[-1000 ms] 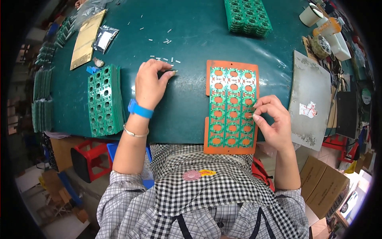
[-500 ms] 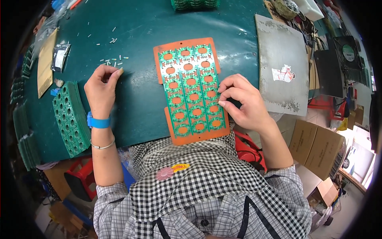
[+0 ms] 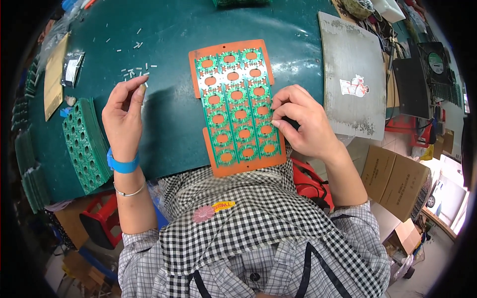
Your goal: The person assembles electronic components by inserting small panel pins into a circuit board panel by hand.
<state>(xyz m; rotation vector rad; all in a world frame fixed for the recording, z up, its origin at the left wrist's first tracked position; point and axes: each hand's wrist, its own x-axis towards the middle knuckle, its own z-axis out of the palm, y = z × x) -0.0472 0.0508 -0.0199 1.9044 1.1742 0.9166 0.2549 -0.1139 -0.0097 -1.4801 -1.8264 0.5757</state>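
A green circuit board panel (image 3: 229, 115) with rows of round cutouts lies on an orange backing plate (image 3: 231, 171) in front of me. My right hand (image 3: 308, 124) is at the panel's right edge, thumb and index finger pinched together. Whatever is between those fingertips is too small to make out. Left of the panel, my left hand (image 3: 123, 116) is raised over the table with thumb and index finger brought together. A small white strip (image 3: 146, 85) shows between their tips. Just beyond lie several loose small white strips (image 3: 131, 73).
A stack of green boards (image 3: 85, 144) stands left of my left wrist. Farther left are a tan sheet (image 3: 55, 79) and a small packet (image 3: 73, 68). A grey plate (image 3: 353, 64) lies at the right. Cardboard boxes (image 3: 395, 181) stand beyond the table's right side.
My left hand has shifted slightly left and up, its index finger now straighter. The panel and plate appear a little higher in view. My right hand stays at the panel's edge.
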